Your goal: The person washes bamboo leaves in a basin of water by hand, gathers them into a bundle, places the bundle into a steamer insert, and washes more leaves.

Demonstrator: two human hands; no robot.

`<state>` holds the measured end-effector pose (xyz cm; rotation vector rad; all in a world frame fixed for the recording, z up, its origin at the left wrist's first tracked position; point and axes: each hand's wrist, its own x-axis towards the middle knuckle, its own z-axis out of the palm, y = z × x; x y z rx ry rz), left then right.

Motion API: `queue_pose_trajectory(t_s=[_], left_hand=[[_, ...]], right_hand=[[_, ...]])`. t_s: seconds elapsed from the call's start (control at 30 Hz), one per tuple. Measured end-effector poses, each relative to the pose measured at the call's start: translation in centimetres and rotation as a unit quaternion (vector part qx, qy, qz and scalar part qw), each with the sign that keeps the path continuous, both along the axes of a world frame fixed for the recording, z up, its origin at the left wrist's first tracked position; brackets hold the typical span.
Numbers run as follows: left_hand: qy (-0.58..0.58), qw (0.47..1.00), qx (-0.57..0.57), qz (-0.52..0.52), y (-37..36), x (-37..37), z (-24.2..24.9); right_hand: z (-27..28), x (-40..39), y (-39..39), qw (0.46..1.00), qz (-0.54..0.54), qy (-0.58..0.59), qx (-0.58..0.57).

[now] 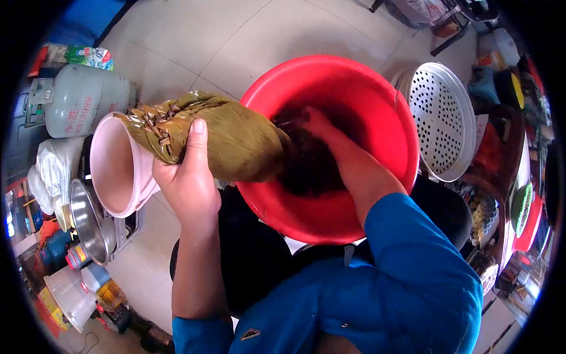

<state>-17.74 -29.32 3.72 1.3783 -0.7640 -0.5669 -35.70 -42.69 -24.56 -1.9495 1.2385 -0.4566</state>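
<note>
A thick bundle of wet, olive-brown leaves [236, 135] is gripped in my left hand [191, 177], the thumb lying across its top. The stem ends, folded and glossy, stick out to the left. The bundle's other end hangs over the rim of a large red basin [377, 88]. Dark liquid or dark contents [318, 171] fill the basin's bottom; which of these I cannot make out. Inside the basin, my right hand [315, 123] reaches down to the dark contents near the leaf tips. Its fingers are partly hidden and dim, so their grip does not show.
To the left stand a pink bucket [141, 177], a steel bowl [88, 218] and a grey gas cylinder [88, 97]. A perforated steamer tray [439, 118] leans upright just right of the basin. Pale floor tiles [194, 35] lie beyond. Shelves with mixed goods line the right side.
</note>
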Motion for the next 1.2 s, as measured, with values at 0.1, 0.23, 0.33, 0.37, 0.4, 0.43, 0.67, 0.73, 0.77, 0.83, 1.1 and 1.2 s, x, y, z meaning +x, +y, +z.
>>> queue_pose_trajectory(t_s=[0.1,0.23,0.33,0.37,0.4,0.43,0.67,0.73,0.77,0.83,1.1,1.2], left_hand=[[0.017,1.0,-0.005,-0.001,-0.2,0.2,-0.3],[0.036,0.999,-0.002,-0.008,-0.8,0.1,-0.8],[0.048,0.999,-0.014,0.0,-1.4,-0.3,-0.9],[0.049,0.999,-0.015,0.002,-1.4,-0.4,-1.0],[0.064,0.998,-0.027,0.002,-1.4,-0.4,-1.1],[0.078,0.996,-0.04,0.001,-1.5,-0.5,-1.1],[0.1,0.993,-0.054,-0.031,-1.8,-1.5,-1.7],[0.123,0.99,-0.05,-0.046,-1.2,-1.9,-0.9],[0.148,0.986,-0.046,-0.056,-1.0,-2.0,-0.7],[0.061,0.995,-0.049,-0.065,-0.7,-2.2,-0.9],[0.058,0.993,-0.096,0.024,-0.6,-1.1,-0.3],[0.028,0.997,-0.065,0.031,-0.2,0.1,-0.7]], right_hand=[[-1.3,-1.4,-1.0,0.964,0.001,-0.104,0.245],[-4.0,-2.4,-0.1,0.983,-0.027,-0.015,0.181],[-2.0,-2.5,-1.6,0.929,-0.132,-0.196,0.286],[-0.3,-2.9,-2.0,0.929,-0.131,-0.194,0.285],[3.8,-3.2,-2.7,0.909,-0.055,-0.221,0.348],[7.8,-3.5,-3.2,0.879,0.02,-0.246,0.407],[25.5,-0.7,0.0,0.914,0.291,-0.076,0.273],[27.0,1.4,1.5,0.889,0.277,-0.182,0.315],[26.6,2.1,1.7,0.89,0.275,-0.183,0.313],[25.3,3.2,1.5,0.838,0.261,-0.276,0.393],[14.4,2.2,3.2,0.88,0.267,-0.247,0.304],[5.7,-0.3,3.2,0.915,0.339,0.049,0.215]])
